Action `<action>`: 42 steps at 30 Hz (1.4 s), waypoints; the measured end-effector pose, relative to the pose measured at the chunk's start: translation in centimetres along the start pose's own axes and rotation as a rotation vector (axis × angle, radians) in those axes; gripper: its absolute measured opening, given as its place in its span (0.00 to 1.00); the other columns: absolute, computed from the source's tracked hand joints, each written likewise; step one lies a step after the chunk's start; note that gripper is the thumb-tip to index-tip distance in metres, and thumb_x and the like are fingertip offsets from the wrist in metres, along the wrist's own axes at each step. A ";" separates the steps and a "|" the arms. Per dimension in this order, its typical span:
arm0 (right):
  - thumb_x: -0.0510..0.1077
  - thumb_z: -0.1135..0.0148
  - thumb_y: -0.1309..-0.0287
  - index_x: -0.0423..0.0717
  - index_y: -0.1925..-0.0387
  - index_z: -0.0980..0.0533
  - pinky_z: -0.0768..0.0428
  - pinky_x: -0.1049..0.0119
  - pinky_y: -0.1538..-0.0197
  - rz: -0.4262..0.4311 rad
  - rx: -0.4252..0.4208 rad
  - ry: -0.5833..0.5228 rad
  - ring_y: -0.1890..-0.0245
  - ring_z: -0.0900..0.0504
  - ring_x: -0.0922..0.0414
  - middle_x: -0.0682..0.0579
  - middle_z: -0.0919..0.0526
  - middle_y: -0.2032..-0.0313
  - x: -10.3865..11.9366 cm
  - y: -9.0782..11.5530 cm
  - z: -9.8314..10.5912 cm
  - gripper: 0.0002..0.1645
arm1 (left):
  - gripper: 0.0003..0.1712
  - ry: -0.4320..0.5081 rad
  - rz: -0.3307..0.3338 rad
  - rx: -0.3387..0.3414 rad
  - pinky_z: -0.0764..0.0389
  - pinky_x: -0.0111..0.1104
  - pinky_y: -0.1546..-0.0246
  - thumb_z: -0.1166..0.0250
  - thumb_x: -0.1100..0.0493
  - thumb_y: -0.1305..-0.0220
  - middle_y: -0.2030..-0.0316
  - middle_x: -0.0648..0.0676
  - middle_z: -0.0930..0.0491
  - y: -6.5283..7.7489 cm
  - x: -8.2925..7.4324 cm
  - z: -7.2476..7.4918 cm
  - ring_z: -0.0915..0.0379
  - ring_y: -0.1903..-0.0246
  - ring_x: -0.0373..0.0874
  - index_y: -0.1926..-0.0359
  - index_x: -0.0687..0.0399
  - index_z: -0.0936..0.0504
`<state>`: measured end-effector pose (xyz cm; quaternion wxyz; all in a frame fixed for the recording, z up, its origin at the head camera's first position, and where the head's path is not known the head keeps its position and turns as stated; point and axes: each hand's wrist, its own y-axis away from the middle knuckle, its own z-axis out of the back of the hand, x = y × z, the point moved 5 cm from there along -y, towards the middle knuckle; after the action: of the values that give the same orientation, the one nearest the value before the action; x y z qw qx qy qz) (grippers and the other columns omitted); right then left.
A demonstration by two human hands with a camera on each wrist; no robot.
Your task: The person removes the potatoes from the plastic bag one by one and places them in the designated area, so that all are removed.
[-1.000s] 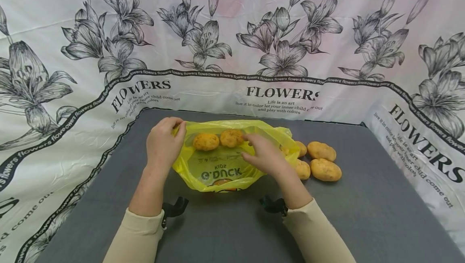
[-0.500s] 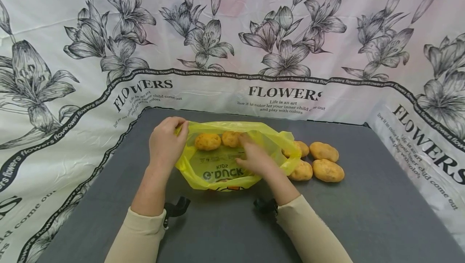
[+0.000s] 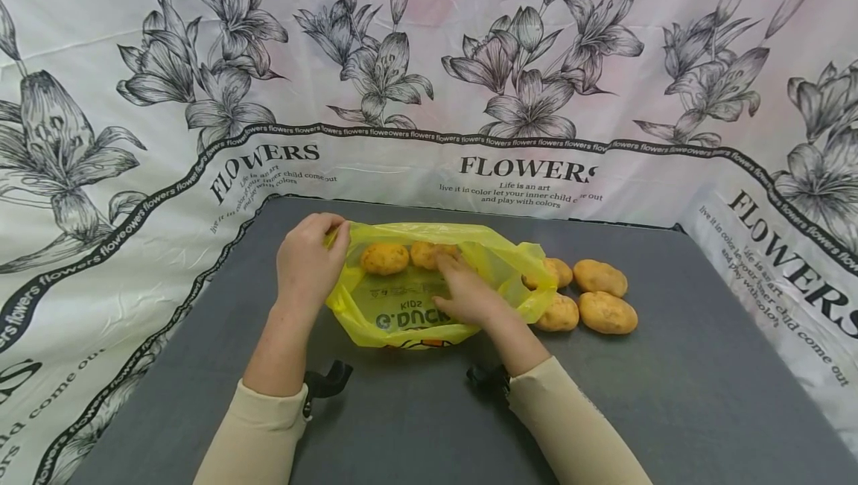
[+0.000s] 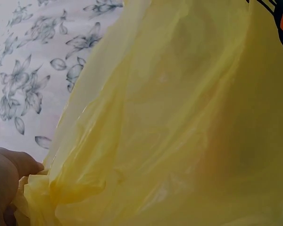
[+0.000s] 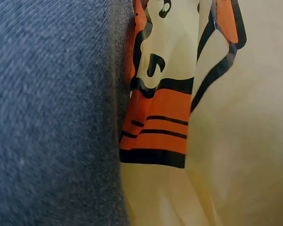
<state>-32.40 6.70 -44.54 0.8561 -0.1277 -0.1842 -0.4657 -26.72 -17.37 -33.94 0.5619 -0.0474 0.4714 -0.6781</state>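
A yellow plastic bag [image 3: 395, 321] with dark printing lies with its mouth spread in the head view. My left hand [image 3: 310, 261] pinches its left rim between thumb and fingers; the left wrist view shows the thumb on bunched plastic. Inside the bag, two potatoes sit side by side: a left potato [image 3: 385, 258] and a right potato [image 3: 424, 255]. My right hand [image 3: 472, 293] reaches in over the right rim, fingers extended against the right potato and partly hiding it, thumb held apart. Only the printed bag [image 5: 162, 122] shows in the right wrist view, not the hand.
Several loose potatoes [image 3: 607, 313] lie on the grey table [image 3: 670, 395], right of the bag and partly behind its rim. A white flower-printed curtain [image 3: 402, 172] stands along the table's back and sides. Blue-grey woven cloth [image 5: 52, 113] fills the right wrist view's left side.
My right hand has moved left and deeper into the bag, onto the right potato. The left hand keeps its pinch on the rim. The whole view has shifted slightly.
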 end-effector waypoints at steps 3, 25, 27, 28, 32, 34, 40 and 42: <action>0.45 0.31 0.35 0.36 0.21 0.47 0.49 0.46 0.23 0.010 -0.014 0.015 0.22 0.52 0.38 0.37 0.46 0.22 0.1 0.0 0.0 0.50 | 0.09 0.000 0.001 -0.001 0.17 0.46 0.61 0.34 0.59 0.29 0.63 0.58 0.14 0.0 0.0 0.0 0.18 0.63 0.54 0.59 0.62 0.12; 0.46 0.31 0.36 0.37 0.22 0.42 0.56 0.42 0.22 0.038 -0.015 0.083 0.21 0.60 0.35 0.36 0.51 0.21 -0.3 -0.1 -0.3 0.47 | 0.09 0.003 -0.006 -0.009 0.17 0.46 0.61 0.34 0.59 0.29 0.63 0.58 0.14 -0.3 -0.2 0.1 0.18 0.63 0.53 0.59 0.61 0.13; 0.44 0.30 0.38 0.35 0.23 0.42 0.53 0.43 0.22 0.084 -0.054 0.086 0.22 0.55 0.35 0.36 0.47 0.23 -0.2 -0.2 -0.1 0.48 | 0.09 0.004 -0.004 -0.010 0.17 0.46 0.60 0.34 0.59 0.29 0.63 0.58 0.14 -0.3 -0.2 0.1 0.18 0.63 0.54 0.59 0.62 0.13; 0.43 0.29 0.39 0.34 0.24 0.41 0.51 0.44 0.23 0.104 -0.076 0.088 0.23 0.51 0.35 0.35 0.44 0.24 -0.1 -0.2 -0.1 0.48 | 0.09 0.005 -0.002 -0.010 0.17 0.46 0.60 0.34 0.59 0.29 0.63 0.58 0.14 -0.3 -0.2 0.1 0.18 0.63 0.54 0.60 0.62 0.13; 0.43 0.28 0.40 0.31 0.25 0.41 0.42 0.46 0.25 0.121 -0.129 0.092 0.28 0.42 0.38 0.33 0.39 0.30 0.1 -0.2 0.1 0.49 | 0.09 0.004 0.004 -0.003 0.17 0.46 0.60 0.34 0.59 0.29 0.62 0.58 0.14 -0.2 -0.1 0.1 0.18 0.62 0.54 0.59 0.61 0.13; 0.44 0.29 0.38 0.31 0.24 0.43 0.40 0.47 0.27 0.088 -0.115 0.090 0.29 0.41 0.39 0.33 0.39 0.31 0.0 -0.1 -0.1 0.49 | 0.09 0.002 0.007 0.000 0.17 0.46 0.60 0.34 0.59 0.29 0.62 0.58 0.14 -0.2 -0.1 0.1 0.18 0.62 0.54 0.59 0.61 0.12; 0.46 0.31 0.36 0.33 0.24 0.42 0.42 0.47 0.26 0.029 -0.087 0.100 0.27 0.45 0.39 0.34 0.42 0.30 -0.2 0.0 -0.4 0.47 | 0.09 -0.002 0.008 -0.001 0.17 0.46 0.60 0.34 0.59 0.29 0.62 0.58 0.14 0.0 0.0 0.0 0.18 0.62 0.54 0.59 0.61 0.12; 0.46 0.30 0.36 0.34 0.25 0.40 0.47 0.46 0.23 0.032 -0.084 0.113 0.25 0.48 0.37 0.33 0.44 0.27 -0.2 -0.1 -0.3 0.46 | 0.09 -0.002 0.003 -0.005 0.17 0.46 0.60 0.34 0.59 0.29 0.62 0.58 0.14 0.0 0.0 0.0 0.18 0.62 0.54 0.59 0.62 0.12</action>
<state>-32.49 6.69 -44.92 0.8663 -0.1399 -0.1138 -0.4658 -26.71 -17.36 -33.89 0.5634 -0.0488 0.4727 -0.6758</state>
